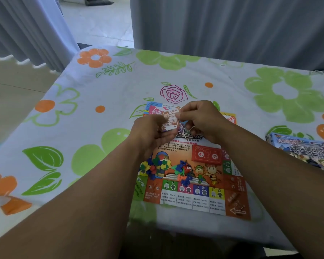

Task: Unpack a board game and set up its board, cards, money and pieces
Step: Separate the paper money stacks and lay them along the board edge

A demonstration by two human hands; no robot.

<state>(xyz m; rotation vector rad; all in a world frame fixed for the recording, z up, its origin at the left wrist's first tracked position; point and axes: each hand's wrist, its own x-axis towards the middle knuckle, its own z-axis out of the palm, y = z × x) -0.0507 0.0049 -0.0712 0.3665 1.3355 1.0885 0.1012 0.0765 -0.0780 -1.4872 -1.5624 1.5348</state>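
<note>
The paper game board (195, 195) lies flat on the table in front of me, with an orange centre and coloured property squares along its near edge. Above its middle, my left hand (150, 131) and my right hand (200, 118) together hold a small stack of play-money notes (169, 118), pink and white with cartoon faces. My right hand pinches the stack's top right edge; my left hand grips it from below. Two heaps of small coloured plastic pieces (157, 168) (183, 171) lie on the board's lower left part. A red card stack (207, 155) marked with a question mark rests on the board.
The blue game box (305, 148) lies at the right table edge. The table carries a white cloth (101, 86) printed with green and orange flowers. Grey curtains (232, 25) hang behind the table, and tiled floor shows on the left.
</note>
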